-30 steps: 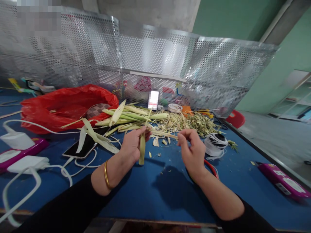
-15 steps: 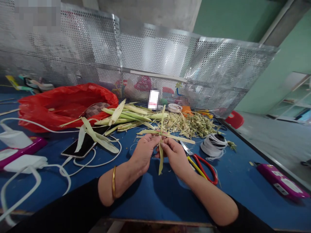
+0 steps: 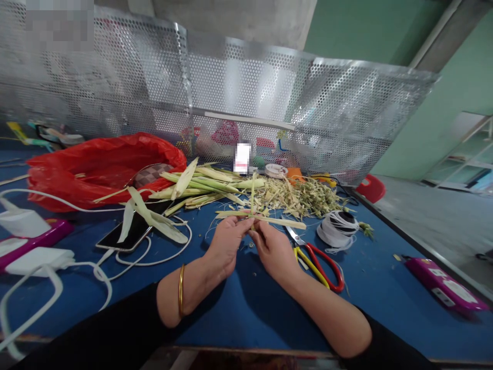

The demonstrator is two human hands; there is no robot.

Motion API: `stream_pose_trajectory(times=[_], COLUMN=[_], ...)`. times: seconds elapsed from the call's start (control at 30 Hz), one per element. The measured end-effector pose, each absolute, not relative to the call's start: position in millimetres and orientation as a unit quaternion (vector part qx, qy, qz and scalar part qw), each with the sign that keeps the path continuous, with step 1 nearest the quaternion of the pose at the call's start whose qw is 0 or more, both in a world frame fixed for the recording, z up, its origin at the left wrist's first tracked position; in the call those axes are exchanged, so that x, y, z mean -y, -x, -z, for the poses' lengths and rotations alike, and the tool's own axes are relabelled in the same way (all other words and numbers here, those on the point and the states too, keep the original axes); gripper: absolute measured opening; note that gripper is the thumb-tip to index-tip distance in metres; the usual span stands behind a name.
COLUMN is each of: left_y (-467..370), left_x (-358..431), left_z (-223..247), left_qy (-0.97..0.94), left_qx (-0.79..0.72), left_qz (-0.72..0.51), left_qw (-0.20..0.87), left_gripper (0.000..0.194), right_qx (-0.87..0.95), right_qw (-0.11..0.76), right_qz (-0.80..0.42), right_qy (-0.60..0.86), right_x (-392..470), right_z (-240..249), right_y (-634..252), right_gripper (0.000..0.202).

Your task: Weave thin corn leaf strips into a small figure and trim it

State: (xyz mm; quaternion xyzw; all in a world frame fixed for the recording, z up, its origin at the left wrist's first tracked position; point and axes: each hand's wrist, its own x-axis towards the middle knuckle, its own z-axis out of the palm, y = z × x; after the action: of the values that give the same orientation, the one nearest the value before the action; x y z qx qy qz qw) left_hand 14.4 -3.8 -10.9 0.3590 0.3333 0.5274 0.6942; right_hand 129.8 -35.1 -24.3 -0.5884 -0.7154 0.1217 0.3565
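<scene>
Pale green leaf strips [image 3: 287,222] cross between my two hands above the blue table. My left hand [image 3: 227,244], with a gold bangle at its wrist, pinches the strips near their crossing. Fingers of my right hand [image 3: 274,250] are pressed together at the same crossing, just right of the left fingertips. One strip points up and away, others reach out to the left and right. Behind the hands are a bundle of green stalks [image 3: 210,182] and a heap of dried clippings [image 3: 308,199].
Red-and-yellow scissors [image 3: 327,267] and a white thread spool [image 3: 338,231] lie to the right. At left are a red plastic bag [image 3: 57,177], a black phone [image 3: 129,234] and white cables. A purple packet [image 3: 442,285] sits far right, a perforated metal screen [image 3: 246,77] behind.
The strip that hung down toward me between my hands no longer shows. My right hand has shifted slightly left and its fingers have closed in nearer to the crossing.
</scene>
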Motion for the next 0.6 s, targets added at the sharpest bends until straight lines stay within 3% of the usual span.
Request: stream_pose_trajectory(times=[0.6], left_y=[-6.3], left_x=[-4.0], left_z=[2.9], left_qy=[-0.279], left_qx=[-0.361], left_qz=[-0.548], left_qw=[0.701], left_gripper=[0.01], right_qx=[0.729], right_qw=[0.323], right_qz=[-0.097], right_qy=[0.596], right_x=[38.8], right_z=[21.6], right_y=[-127.9], right_gripper=[0.025])
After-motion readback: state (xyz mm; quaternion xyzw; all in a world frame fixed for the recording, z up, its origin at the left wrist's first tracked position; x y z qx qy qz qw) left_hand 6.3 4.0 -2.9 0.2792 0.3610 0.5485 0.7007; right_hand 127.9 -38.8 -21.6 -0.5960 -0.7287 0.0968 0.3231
